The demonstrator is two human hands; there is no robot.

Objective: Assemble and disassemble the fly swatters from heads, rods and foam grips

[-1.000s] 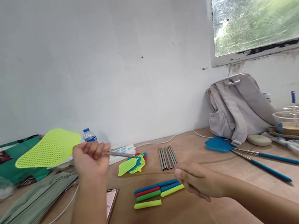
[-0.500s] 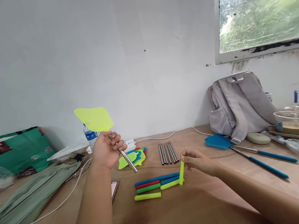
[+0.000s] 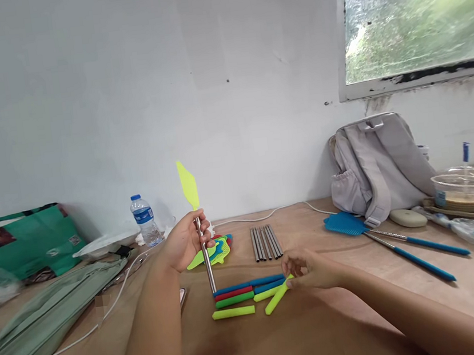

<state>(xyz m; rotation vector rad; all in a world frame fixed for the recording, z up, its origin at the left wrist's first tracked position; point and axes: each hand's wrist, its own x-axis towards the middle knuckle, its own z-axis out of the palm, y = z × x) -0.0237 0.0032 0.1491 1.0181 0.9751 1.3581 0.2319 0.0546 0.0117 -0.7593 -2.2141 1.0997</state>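
My left hand [image 3: 187,242] is closed around the metal rod of a fly swatter [image 3: 188,186], whose yellow-green head points up and is turned nearly edge-on. The rod's lower end comes down beside the left tips of the coloured handles. Between the fingers of my right hand [image 3: 313,270] is the upper end of a yellow-green handle [image 3: 277,300], slanted low over the table. Close by lie a blue handle [image 3: 231,287], a red handle [image 3: 234,292], a green handle [image 3: 235,299] and another loose yellow-green handle [image 3: 233,312].
Several metal rods [image 3: 266,243] lie side by side behind the handles. Swatter heads [image 3: 222,249] are piled partly behind my left hand. Blue swatters [image 3: 422,263] rest at right, near a grey backpack [image 3: 383,171] and a plastic cup [image 3: 458,190]. A water bottle [image 3: 145,220] stands back left.
My left hand has moved right and turned the swatter more upright, its head now edge-on. My right hand has lowered, tipping the yellow-green handle from near upright to a leftward slant.
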